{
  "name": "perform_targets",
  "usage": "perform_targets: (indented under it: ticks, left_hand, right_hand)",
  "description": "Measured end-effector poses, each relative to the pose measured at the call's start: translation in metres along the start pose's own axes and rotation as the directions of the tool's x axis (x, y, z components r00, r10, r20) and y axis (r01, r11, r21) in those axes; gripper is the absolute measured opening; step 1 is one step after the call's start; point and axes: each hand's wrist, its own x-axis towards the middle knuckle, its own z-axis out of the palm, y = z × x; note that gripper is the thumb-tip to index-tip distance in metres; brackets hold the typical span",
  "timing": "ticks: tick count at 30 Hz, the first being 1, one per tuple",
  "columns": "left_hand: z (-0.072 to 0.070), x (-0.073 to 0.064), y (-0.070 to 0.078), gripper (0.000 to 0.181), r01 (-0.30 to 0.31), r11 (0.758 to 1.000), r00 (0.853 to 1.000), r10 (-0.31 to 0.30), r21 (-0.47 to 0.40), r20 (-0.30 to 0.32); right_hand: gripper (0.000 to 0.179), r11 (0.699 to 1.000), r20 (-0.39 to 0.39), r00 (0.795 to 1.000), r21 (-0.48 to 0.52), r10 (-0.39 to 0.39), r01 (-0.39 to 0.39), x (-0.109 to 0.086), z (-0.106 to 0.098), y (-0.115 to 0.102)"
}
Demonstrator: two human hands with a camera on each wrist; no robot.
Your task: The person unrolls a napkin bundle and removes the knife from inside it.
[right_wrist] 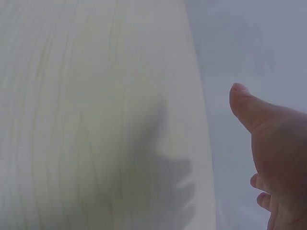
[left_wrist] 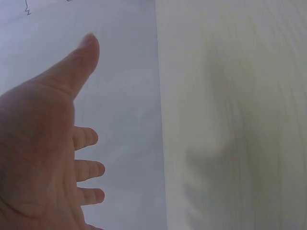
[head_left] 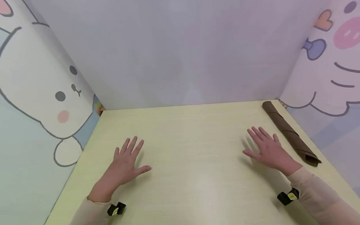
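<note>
My left hand (head_left: 123, 167) hovers over the left part of the pale wooden table (head_left: 194, 150), fingers spread and holding nothing. On the other side, my right hand (head_left: 268, 151) is likewise spread above the tabletop with nothing in it. Nearest to it is a dark brown rolled-up sheet (head_left: 291, 134), lying along the table's right edge, apart from the fingers. In the left wrist view the thumb and fingertips of the left hand (left_wrist: 41, 139) stand out straight. The right wrist view shows the right hand (right_wrist: 283, 158) with its thumb extended; its other fingers are partly hidden.
A plain lilac wall panel (head_left: 180, 56) rises at the table's back edge. Panels with cartoon animals flank it: a white one (head_left: 36, 72) at left and a pink-snouted one (head_left: 323, 81) at right. Small black wrist cameras (head_left: 288, 196) sit by both beige sleeves.
</note>
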Motion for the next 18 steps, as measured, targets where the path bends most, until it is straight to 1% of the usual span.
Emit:
perform_targets:
  ticks: [3, 7, 11, 18]
  left_hand:
    - [0.001, 0.002, 0.003, 0.102, -0.001, 1.0, 1.0, 0.001, -0.001, -0.002]
    - [0.002, 0.006, 0.006, 0.101, -0.013, 1.0, 1.0, 0.013, -0.007, 0.001]
    - [0.003, 0.009, 0.01, 0.101, -0.014, 1.0, 1.0, 0.014, -0.004, 0.007]
    - [0.006, 0.016, 0.016, 0.101, -0.02, 0.999, 1.0, 0.021, -0.025, 0.012]
  right_hand:
    - [0.087, 1.0, -0.006, 1.0, 0.021, 0.021, -0.021, 0.0, -0.004, 0.01]
    - [0.081, 0.998, -0.053, 0.998, 0.051, 0.041, -0.039, 0.001, -0.006, 0.028]
    - [0.075, 0.996, -0.087, 0.994, 0.074, 0.06, -0.053, 0.006, -0.003, 0.049]
    - [0.076, 0.985, -0.046, 0.99, 0.116, 0.13, -0.124, 0.015, -0.001, 0.08]
